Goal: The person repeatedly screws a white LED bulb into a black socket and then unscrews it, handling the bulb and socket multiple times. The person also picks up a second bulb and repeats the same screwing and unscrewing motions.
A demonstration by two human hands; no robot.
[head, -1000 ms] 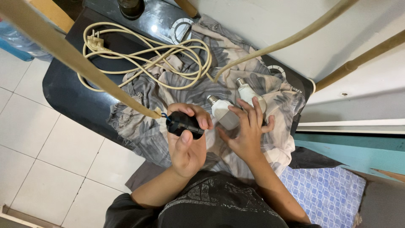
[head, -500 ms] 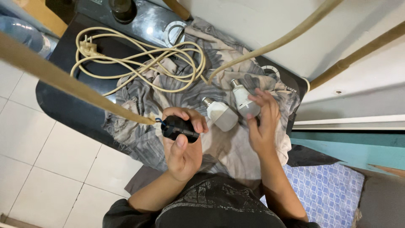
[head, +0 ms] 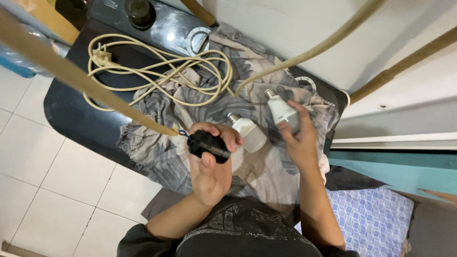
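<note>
Two white LED bulbs sit at the scene's centre. Right hand (head: pixel 299 139) grasps the far bulb (head: pixel 281 108) by its globe, metal screw base pointing to 11 o'clock. Second bulb (head: pixel 247 132) lies on the crumpled grey patterned cloth (head: pixel 157 143), which would keep it from rolling. Left hand (head: pixel 209 166) is clenched round a glossy black lamp socket (head: pixel 208 144); its beige cord (head: pixel 81 81) runs off toward 10 o'clock.

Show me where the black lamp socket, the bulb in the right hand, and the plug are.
black lamp socket (head: pixel 208 145): head view, its side.
bulb (head: pixel 281 109): head view, white body.
plug (head: pixel 101 58): head view, plug body.
</note>
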